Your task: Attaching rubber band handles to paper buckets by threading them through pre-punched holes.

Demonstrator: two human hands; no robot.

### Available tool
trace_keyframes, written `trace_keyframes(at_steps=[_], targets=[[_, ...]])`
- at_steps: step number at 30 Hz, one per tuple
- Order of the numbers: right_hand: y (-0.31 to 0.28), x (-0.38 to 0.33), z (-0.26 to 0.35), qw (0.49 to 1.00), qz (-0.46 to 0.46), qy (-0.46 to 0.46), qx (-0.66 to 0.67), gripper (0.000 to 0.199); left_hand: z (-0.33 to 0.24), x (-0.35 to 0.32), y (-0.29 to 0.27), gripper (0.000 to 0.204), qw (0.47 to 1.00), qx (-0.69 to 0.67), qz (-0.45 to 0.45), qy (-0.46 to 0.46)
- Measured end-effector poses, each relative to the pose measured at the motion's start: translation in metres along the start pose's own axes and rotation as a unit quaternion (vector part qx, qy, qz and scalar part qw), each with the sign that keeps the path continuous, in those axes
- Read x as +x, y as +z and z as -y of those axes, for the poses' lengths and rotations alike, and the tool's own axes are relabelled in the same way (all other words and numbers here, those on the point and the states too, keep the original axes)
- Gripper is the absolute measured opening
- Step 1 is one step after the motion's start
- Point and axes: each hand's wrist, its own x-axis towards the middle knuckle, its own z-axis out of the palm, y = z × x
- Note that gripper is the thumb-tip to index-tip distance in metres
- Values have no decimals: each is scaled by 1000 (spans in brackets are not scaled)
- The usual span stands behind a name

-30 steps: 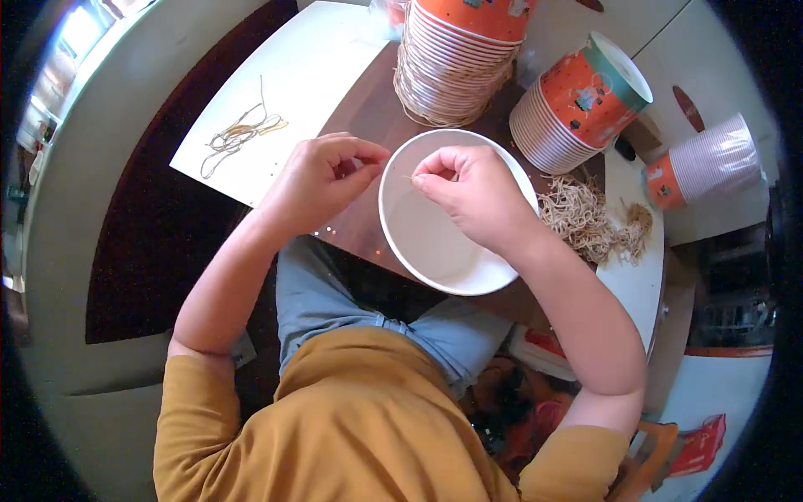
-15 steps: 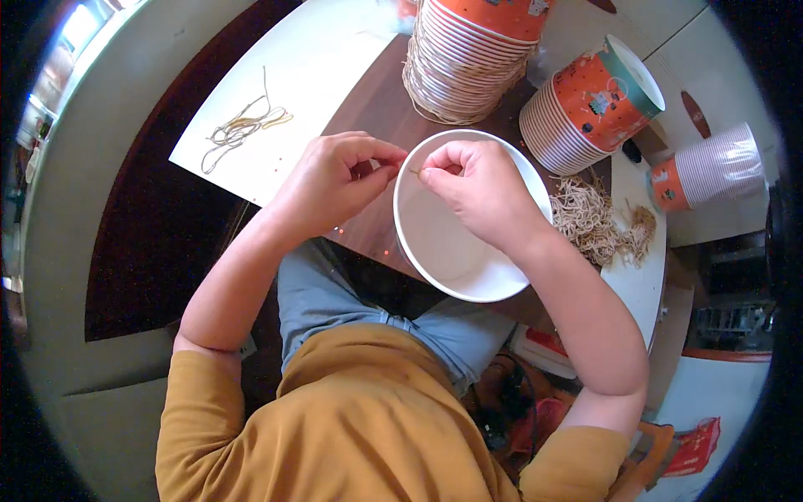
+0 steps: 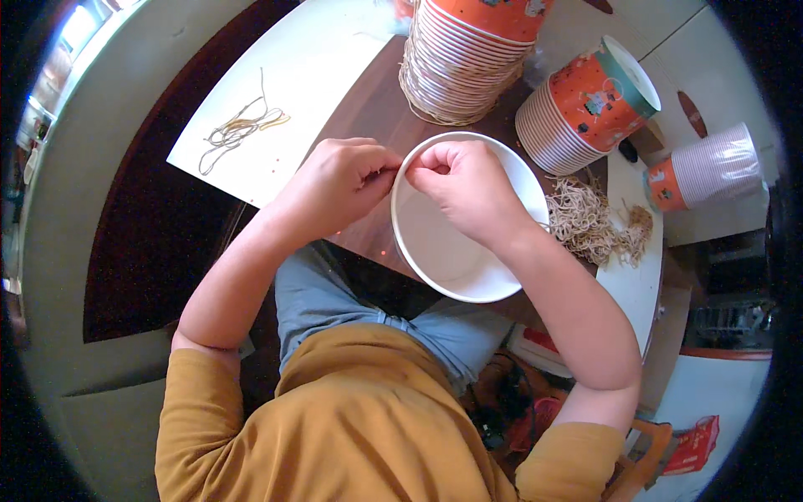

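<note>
A white paper bucket (image 3: 452, 247) stands with its mouth toward me at the table's near edge. My left hand (image 3: 347, 177) is outside its left rim, thumb and fingers pinched together; whatever they grip is hidden. Reaching over the mouth, my right hand (image 3: 470, 186) is pinched at the inner side of the same rim, close to the left fingertips. The thin tan cord at its fingertips half a second ago is now mostly covered by the fingers. A tangled heap of beige cords (image 3: 579, 219) lies right of the bucket.
Tall stacked orange paper buckets (image 3: 462, 71), wound with cord, stand at the back. Another orange stack (image 3: 577, 109) and a plastic-wrapped stack (image 3: 707, 167) are to the right. A few loose cords (image 3: 238, 130) lie on the table's white left part (image 3: 293, 67).
My right fingertips have moved slightly left to the bucket's rim, closing the gap to my left fingertips. The cord end between them has gone mostly out of sight.
</note>
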Motion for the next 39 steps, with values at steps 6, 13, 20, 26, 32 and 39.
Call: trace_keyframes(at_steps=[6,13,20,26,32,39], targets=[[-21,-17,8,996,83,-3,-12,39,-12,-9,9,11,997,74,-9,0],[-28,-103,49,915,36,-137,-377,51,-28,-32,9,11,990,-82,-5,-117],[-25,-97,19,915,-85,-157,-361,19,-22,-52,13,5,991,-109,-59,59],[-13,-87,4,896,-219,-201,-330,21,-25,-52,14,10,976,-125,-112,138],[5,-83,2,882,-208,-264,-331,16,-19,-60,13,10,972,-176,-103,116],[9,-79,15,865,-179,-263,-387,13,-23,-67,-1,6,984,-105,-121,79]])
